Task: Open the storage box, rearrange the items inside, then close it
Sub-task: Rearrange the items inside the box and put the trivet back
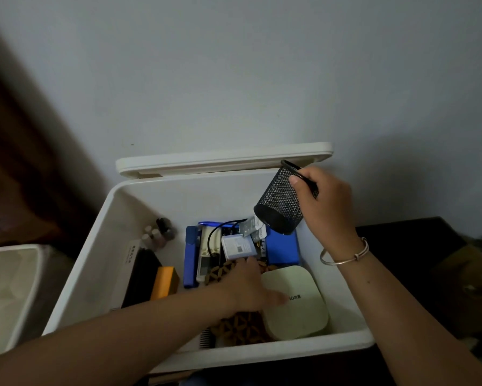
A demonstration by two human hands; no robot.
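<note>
Above the white plastic storage box (262,355) my right fingers (303,190) are gripping a tilted black mesh cup (280,210); my left fingers (249,270) are lying straight inside it.

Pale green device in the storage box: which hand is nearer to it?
Left. The left hand lies against the left edge of the pale green device, thumb on its top; the right hand is raised well above it, gripping the black mesh cup.
</note>
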